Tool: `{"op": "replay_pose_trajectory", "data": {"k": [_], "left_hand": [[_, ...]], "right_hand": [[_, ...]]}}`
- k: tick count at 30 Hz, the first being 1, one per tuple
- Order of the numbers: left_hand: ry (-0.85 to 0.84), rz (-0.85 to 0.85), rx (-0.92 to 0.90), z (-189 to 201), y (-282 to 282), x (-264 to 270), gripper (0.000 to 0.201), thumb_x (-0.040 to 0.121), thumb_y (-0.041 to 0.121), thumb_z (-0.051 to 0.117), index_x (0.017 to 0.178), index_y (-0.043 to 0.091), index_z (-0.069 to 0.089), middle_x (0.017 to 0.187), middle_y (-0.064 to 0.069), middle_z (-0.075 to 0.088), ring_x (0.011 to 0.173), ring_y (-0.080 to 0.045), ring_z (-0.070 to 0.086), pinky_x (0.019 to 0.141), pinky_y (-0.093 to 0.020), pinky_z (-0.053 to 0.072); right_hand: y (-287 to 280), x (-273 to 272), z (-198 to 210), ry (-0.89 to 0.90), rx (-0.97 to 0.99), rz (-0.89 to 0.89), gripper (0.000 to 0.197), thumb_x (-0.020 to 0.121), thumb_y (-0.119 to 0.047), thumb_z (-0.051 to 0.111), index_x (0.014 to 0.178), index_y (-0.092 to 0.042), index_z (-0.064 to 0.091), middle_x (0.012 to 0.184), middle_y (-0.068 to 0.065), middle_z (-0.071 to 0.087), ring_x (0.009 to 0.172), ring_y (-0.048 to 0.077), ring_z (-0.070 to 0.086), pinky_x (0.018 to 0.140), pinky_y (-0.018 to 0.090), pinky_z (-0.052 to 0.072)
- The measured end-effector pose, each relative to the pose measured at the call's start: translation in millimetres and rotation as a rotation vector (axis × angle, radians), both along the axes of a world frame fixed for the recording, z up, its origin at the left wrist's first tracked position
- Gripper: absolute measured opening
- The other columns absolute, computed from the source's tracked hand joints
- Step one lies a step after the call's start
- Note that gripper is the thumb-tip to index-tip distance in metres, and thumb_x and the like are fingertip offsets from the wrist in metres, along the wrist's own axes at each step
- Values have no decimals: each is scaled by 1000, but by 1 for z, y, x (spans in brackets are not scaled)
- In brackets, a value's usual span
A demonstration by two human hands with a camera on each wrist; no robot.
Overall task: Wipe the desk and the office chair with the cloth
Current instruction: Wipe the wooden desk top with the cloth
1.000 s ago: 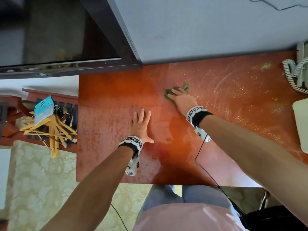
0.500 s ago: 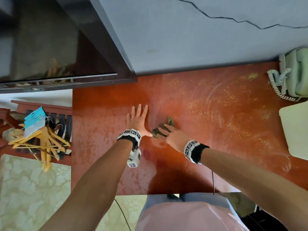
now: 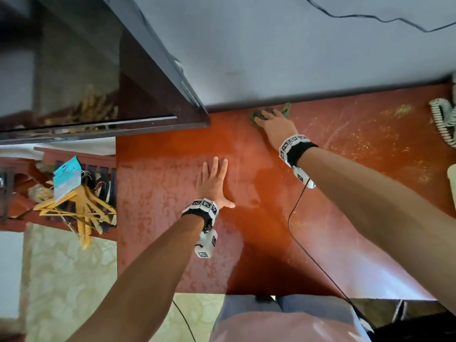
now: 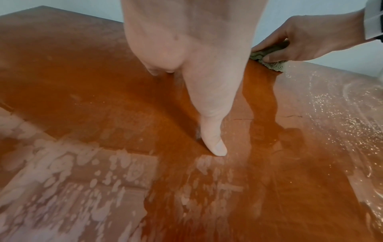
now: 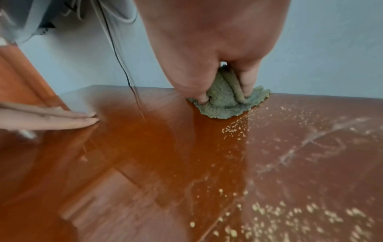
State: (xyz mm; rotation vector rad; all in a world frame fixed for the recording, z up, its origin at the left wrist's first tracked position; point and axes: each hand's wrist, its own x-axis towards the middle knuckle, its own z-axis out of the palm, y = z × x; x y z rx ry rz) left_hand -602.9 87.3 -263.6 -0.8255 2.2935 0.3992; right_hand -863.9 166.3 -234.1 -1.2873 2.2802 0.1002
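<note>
Reddish-brown wood of the desk [image 3: 259, 243], seen from the head: glossy and clean down a middle band, dull and blotchy toward the left edge, speckled with pale grit on the right toward the coiled phone cord [image 3: 443, 122]. Right hand [image 3: 274, 124] far out at the back edge by the wall, curled over the green cloth [image 3: 256, 117]. Left hand [image 3: 212, 183] flat and spread on the wood, bracing, holding nothing. No office chair identifiable.

From the left wrist: palm and straight thumb of the left hand [image 4: 192, 57] pressed to the desk [image 4: 103, 106]; whitish patches of film near the front left; cloth [image 4: 271, 63] bunched under the right hand [image 4: 315, 37] at the far edge, grit beyond it.

From the right wrist: fingers of the right hand [image 5: 207, 49] pinching folds of the cloth [image 5: 225, 106] against the desk [image 5: 145, 147]; shiny wiped lane directly behind, crumbs and smear arcs to the right, straight fingers of the left hand [image 5: 51, 117] lying flat.

Judged overall: roughly a middle strip done; right side, left patches and the whole chair left.
</note>
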Motion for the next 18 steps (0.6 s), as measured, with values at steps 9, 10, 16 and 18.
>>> {"op": "replay_pose_trajectory", "data": {"k": [9, 10, 16, 18], "left_hand": [[-13, 19, 11, 2, 0, -2, 156, 60, 56, 95, 159, 37, -24, 168, 4, -30, 157, -34, -20, 127, -53, 2], [-17, 16, 13, 3, 0, -2, 156, 61, 56, 94, 159, 37, -24, 168, 4, -30, 157, -34, -20, 127, -52, 1], [-14, 16, 28, 6, -1, -2, 155, 60, 56, 95, 160, 38, -23, 168, 4, -30, 157, -33, -21, 129, -53, 2], [-14, 11, 21, 7, 0, -3, 155, 59, 56, 95, 160, 37, -22, 169, 4, -29, 157, -33, -20, 129, -53, 3]], "right_hand": [[12, 44, -14, 29, -28, 50, 70, 98, -1, 55, 160, -21, 30, 166, 10, 26, 152, 41, 24, 113, 55, 41], [17, 54, -15, 29, -27, 81, 72, 97, -2, 58, 160, -20, 28, 167, 10, 25, 152, 41, 24, 112, 54, 42], [49, 112, -19, -5, 26, 244, 85, 95, -9, 65, 164, -21, 17, 170, 10, 13, 155, 40, 17, 116, 52, 40], [62, 132, -25, -12, 23, 329, 86, 95, -12, 66, 164, -20, 16, 171, 12, 13, 155, 42, 16, 121, 54, 32]]}}
